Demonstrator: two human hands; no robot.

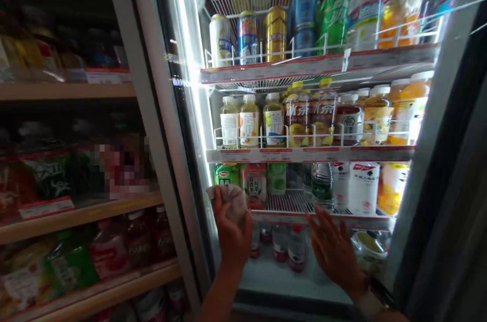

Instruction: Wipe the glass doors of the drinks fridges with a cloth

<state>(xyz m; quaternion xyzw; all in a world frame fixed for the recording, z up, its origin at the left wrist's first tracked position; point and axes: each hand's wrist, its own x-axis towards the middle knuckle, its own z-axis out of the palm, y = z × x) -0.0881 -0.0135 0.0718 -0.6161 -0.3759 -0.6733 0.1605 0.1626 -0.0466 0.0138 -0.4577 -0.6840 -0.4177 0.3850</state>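
My left hand (pixel 233 230) is closed round a crumpled light-coloured cloth (pixel 233 199), held up before the third shelf of a lit drinks fridge. Just behind the cloth stand a green pack (pixel 225 174) and a pinkish-red tea drink (pixel 254 182). My right hand (pixel 333 248) is open with fingers stretched out and slightly blurred, below the front edge of the same shelf. Close above it are a clear bottle with a dark green label (pixel 321 185) and white bottles (pixel 363 187). A dark band circles my right wrist.
Cans (pixel 276 33) and large soda bottles fill the top fridge shelf (pixel 315 64); tea and juice bottles line the second, behind a wire rail. Small bottles (pixel 297 248) and a round tub (pixel 367 248) stand at the bottom. Wooden shelves (pixel 68 90) of drinks are at the left.
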